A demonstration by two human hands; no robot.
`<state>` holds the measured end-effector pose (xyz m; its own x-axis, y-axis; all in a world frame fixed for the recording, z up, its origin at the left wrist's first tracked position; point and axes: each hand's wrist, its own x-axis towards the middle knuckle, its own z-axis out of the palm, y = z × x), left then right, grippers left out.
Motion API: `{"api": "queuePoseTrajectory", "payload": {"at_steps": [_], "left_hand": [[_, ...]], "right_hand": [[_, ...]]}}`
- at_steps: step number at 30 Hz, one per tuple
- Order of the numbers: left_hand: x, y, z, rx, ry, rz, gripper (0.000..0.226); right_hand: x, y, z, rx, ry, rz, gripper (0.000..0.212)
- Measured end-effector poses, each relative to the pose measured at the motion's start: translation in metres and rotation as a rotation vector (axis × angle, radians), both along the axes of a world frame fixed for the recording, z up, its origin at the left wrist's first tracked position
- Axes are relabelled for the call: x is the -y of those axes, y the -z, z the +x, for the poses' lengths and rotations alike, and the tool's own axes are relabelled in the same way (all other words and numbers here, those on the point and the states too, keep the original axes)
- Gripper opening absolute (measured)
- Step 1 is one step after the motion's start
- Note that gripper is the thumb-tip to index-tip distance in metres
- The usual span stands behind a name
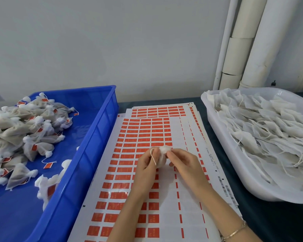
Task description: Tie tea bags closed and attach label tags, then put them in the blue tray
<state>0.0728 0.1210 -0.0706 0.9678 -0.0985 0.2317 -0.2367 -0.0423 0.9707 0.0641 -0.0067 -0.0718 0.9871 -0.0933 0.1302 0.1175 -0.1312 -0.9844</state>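
Note:
A white mesh tea bag [162, 157] is held between both hands above the sheet of red label stickers [143, 137]. My left hand [146, 165] grips the bag's body, and a loop of white string hangs over its fingers. My right hand [182, 162] pinches the gathered top of the bag. The blue tray [101, 123] stands to the left and holds a pile of tied tea bags with red tags [24, 130].
A white tub [234, 165] on the right is full of flat, untied tea bags with loose strings. More sticker sheets are stacked under the top one on the dark table. White pipes run up the wall at the back right.

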Motion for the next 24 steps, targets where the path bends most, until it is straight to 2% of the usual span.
{"api": "queuePoseTrajectory", "payload": {"at_steps": [3,8,14,19,24], "left_hand": [[0.0,-0.001,0.0,-0.014,-0.003,0.0,0.034],[-0.001,-0.001,0.0,-0.016,-0.006,-0.007,0.032],[0.0,-0.001,-0.001,-0.035,0.007,-0.032,0.025],[-0.001,0.001,0.001,-0.06,-0.017,-0.043,0.024],[-0.002,0.002,0.003,-0.115,-0.019,-0.035,0.032]], "right_hand": [[0.001,0.0,0.001,-0.026,0.028,-0.006,0.009],[0.002,-0.006,-0.002,-0.063,0.039,-0.017,0.011],[0.003,-0.01,-0.002,-0.144,0.068,0.099,0.012],[0.006,-0.009,-0.002,-0.199,0.029,0.285,0.007],[0.004,-0.008,-0.002,-0.168,0.068,0.282,0.011]]}}
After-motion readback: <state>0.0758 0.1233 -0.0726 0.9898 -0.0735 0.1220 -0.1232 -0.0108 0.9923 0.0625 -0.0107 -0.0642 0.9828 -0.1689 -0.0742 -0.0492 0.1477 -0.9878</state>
